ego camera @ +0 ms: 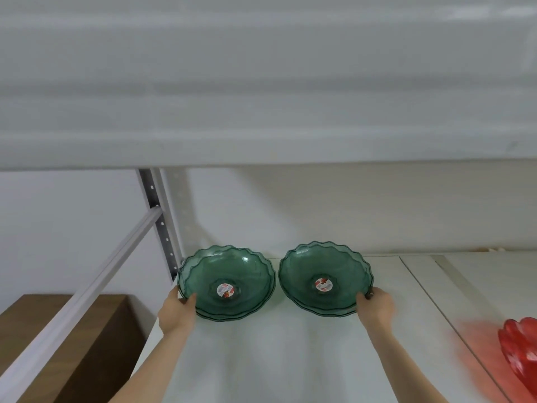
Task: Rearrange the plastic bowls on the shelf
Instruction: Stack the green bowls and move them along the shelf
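Note:
Two small stacks of clear green plastic bowls with wavy rims stand side by side on the white shelf (261, 359), near its back wall. Each top bowl has a round sticker in its middle. My left hand (176, 311) grips the near-left rim of the left green stack (247, 274), thumb inside the bowl. On the other side, my right hand (376, 308) holds the near-right rim of the right green stack (343, 269) the same way. The two stacks almost touch.
A red plastic bowl (520, 347) sits at the right edge on the adjoining shelf board. A grey perforated upright (158, 225) and a slanted white rail (87, 295) bound the left side. A brown wooden box (87, 344) lies lower left. Another shelf (261, 152) hangs overhead.

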